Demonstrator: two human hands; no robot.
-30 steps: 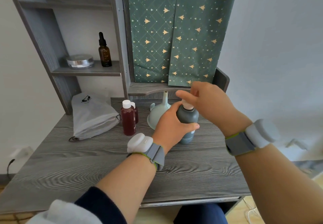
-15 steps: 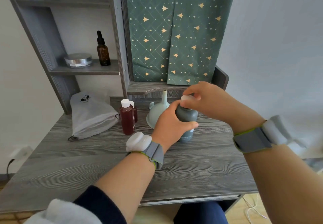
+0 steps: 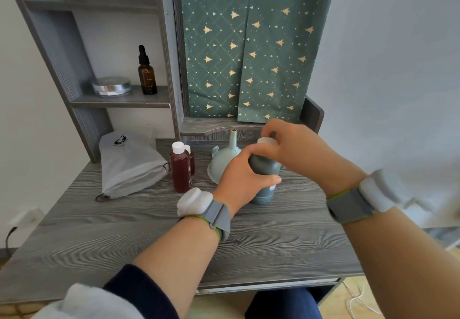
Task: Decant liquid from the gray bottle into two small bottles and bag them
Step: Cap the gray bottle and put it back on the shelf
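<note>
The gray bottle (image 3: pixel 264 169) stands upright on the worktop (image 3: pixel 273 239), a little right of the middle of the frame. It is dark gray and rounded, with a white cap (image 3: pixel 266 141) and a pale label low on its side. The left hand (image 3: pixel 236 179) wraps its fingers (image 3: pixel 245 153) around the body. The right hand (image 3: pixel 293 151) pinches the cap from above. Two small bottles (image 3: pixel 180 169) of red-brown liquid stand to the left.
</note>
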